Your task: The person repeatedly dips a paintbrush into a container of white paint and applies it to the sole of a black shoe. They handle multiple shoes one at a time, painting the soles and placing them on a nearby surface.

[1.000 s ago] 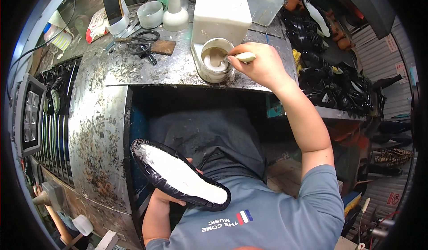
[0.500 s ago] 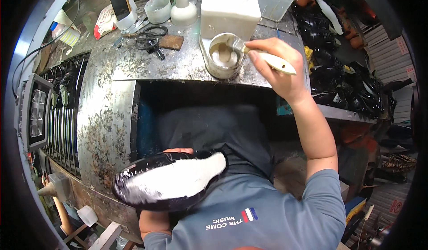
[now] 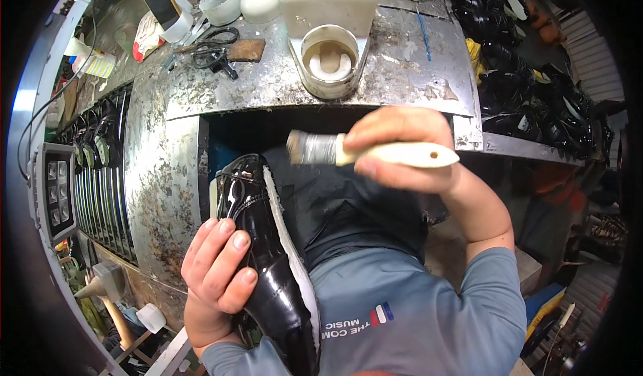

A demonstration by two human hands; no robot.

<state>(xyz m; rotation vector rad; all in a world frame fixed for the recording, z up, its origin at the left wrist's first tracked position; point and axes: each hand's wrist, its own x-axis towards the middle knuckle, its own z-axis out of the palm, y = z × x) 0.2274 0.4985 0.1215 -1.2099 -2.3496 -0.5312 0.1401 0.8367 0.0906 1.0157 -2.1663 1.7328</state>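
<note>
A glossy black shoe point(image 3: 269, 262) stands on its side over my lap, its white underside edge facing right. My left hand point(image 3: 218, 269) grips it from the left, fingers lying across the upper; the part of the hand behind the shoe is hidden. My right hand point(image 3: 402, 148) is closed round the pale handle of a flat paintbrush point(image 3: 315, 149). The bristles point left, above and to the right of the shoe's far end, apart from it. Beyond, at the bench's edge, is a round pot point(image 3: 330, 84) with brownish liquid and a white curved piece inside.
A white container point(image 3: 328, 1) rises behind the pot. Scissors point(image 3: 214, 44) and a brown block point(image 3: 246, 50) lie to its left on the stained metal bench point(image 3: 402, 61). Black shoes point(image 3: 516, 88) crowd a rack at right. A lamp point(image 3: 57, 192) stands at far left.
My right hand has brought the brush from the pot toward me, over my lap. My left hand has turned the shoe from white underside up to its side, with the black upper showing.
</note>
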